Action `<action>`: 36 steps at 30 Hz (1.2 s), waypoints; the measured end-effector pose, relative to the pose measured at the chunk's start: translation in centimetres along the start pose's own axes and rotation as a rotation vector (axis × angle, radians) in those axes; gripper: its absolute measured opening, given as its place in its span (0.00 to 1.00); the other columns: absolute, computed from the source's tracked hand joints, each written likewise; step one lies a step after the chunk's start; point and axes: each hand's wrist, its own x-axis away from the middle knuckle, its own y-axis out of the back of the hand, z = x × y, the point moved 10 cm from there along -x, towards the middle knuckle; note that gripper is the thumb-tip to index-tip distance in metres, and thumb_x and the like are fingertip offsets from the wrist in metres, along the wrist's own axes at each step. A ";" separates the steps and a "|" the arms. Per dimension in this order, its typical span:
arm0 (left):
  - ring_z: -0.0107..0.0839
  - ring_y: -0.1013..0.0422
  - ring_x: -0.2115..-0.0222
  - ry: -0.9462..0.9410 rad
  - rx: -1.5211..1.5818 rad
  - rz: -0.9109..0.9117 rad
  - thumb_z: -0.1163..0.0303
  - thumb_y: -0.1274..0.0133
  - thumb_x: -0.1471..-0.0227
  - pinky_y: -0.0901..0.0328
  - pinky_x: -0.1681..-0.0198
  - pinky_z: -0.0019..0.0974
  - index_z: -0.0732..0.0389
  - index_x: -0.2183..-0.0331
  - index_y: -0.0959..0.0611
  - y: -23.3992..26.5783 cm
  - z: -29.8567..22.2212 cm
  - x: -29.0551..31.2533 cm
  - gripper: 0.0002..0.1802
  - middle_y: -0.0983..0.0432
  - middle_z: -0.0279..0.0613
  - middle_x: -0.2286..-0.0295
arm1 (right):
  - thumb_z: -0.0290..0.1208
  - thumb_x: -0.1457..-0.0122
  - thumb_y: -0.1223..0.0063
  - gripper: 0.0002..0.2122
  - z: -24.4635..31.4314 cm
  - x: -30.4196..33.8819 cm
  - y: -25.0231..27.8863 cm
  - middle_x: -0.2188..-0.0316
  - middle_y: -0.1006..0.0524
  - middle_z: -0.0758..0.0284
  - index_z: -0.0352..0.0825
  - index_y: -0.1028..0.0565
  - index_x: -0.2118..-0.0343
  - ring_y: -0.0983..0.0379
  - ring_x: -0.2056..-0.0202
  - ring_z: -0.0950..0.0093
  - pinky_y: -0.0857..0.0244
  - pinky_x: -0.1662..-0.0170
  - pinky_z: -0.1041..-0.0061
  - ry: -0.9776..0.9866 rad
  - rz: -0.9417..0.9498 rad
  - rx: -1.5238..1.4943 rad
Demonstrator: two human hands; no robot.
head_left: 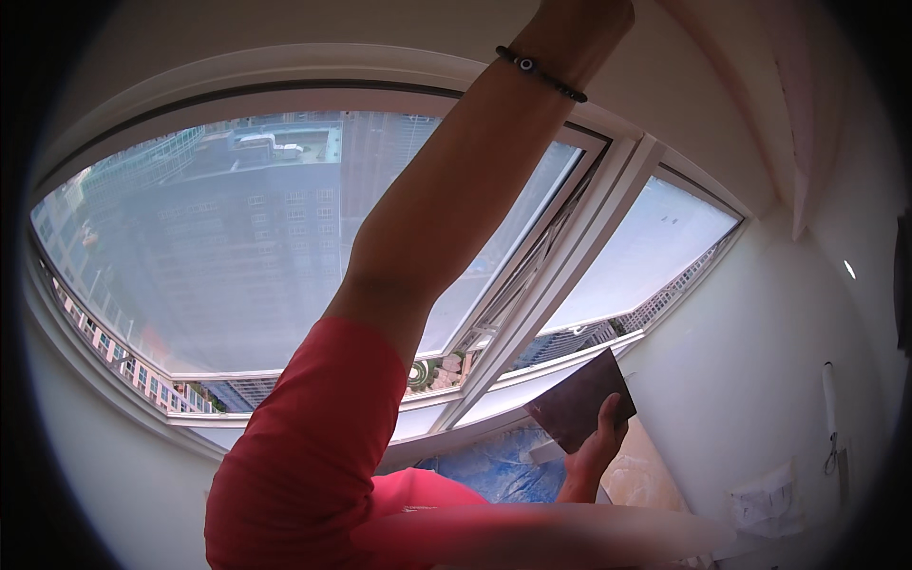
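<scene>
The person's R hand (597,446) grips a dark board (575,399), both just below & to the right of the mullion's (560,275) lower end. Thumb lies along the board's near face, so it's pinched at its lower-right side, fingers presumably behind it. Board extends up & left from that hand; its long axis seems to run lower-left to upper-right, at a shallower slant than the mullion. R hand is obv. the nearer one: the L forearm (437,209), w/ a dark beaded bracelet (541,71), reaches up across the large pane (237,247) left of the mullion, its wrist up past the mullion's top end, well apart from the board.

Hard to make out: L hand is cut off by the top edge, so can't tell if it's spread or closed, or what it touches. R fingers are mostly hidden b/c the board covers them. A blurred pinkish shape (570,532) below the mullion covers most of the R forearm; can't tell what it is. Blue sheeting (503,465) under the mullion's lower end is partly hidden too, & a pale block (545,452) there, by the board's lower edge, is unclear.
</scene>
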 end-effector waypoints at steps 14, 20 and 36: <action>0.52 0.30 0.44 0.292 -0.534 0.947 0.74 0.46 0.41 0.34 0.42 0.51 0.66 0.40 0.26 16.0 -5.0 34.1 0.28 0.28 0.56 0.44 | 0.44 0.32 0.49 0.22 -9.7 -2.5 -4.1 0.52 0.23 0.60 0.32 0.29 0.44 0.23 0.52 0.66 0.28 0.46 0.67 -0.459 0.284 -0.501; 0.47 0.46 0.33 0.413 -0.668 1.246 0.80 0.46 0.46 0.48 0.32 0.55 0.58 0.35 0.33 20.1 -7.9 39.2 0.37 0.41 0.46 0.35 | 0.44 0.30 0.56 0.21 -13.0 0.0 -9.5 0.61 0.22 0.61 0.28 0.29 0.48 0.20 0.63 0.69 0.23 0.57 0.71 -0.398 0.685 -0.163; 0.29 0.19 0.63 0.732 -0.844 -0.595 0.63 0.49 0.33 0.24 0.59 0.31 0.63 0.47 0.23 39.5 -20.7 35.6 0.18 0.19 0.42 0.58 | 0.43 0.30 0.51 0.17 -16.2 4.0 -22.3 0.63 0.20 0.62 0.32 0.24 0.52 0.20 0.61 0.68 0.23 0.53 0.64 -0.692 0.811 -0.376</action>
